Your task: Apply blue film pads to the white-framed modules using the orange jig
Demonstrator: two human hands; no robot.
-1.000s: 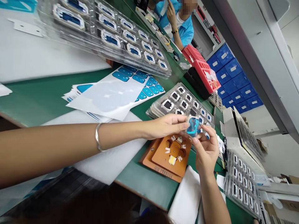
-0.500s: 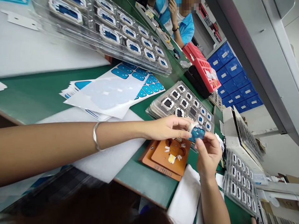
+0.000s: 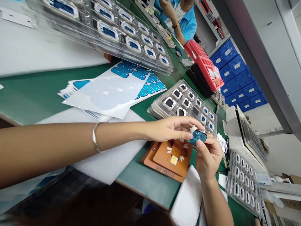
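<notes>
Between my two hands is a small white-framed part (image 3: 193, 129) with a glossy blue film (image 3: 198, 137) on its near side. My left hand (image 3: 174, 128) comes in from the left, thumb and fingers closed on the part's left side. My right hand (image 3: 209, 153) pinches the lower right of the blue film with thumb and fingers. Just below is an orange-brown fixture (image 3: 170, 160) with a yellow piece and white tabs. Behind my hands stands a stack of clear trays (image 3: 162, 106) holding white-framed parts, some dark and some blue inside.
Blue sticker sheets (image 3: 119, 70) lie left of centre under translucent paper. A larger clear tray (image 3: 94, 40) is at upper left. Red bins (image 3: 207, 67), blue drawers (image 3: 237, 66) and another tray (image 3: 243, 179) are at right. A person in blue sits across the table.
The fingers of my left hand have extended over the top of the part. The blue film now faces the camera flatter. The view has shifted slightly.
</notes>
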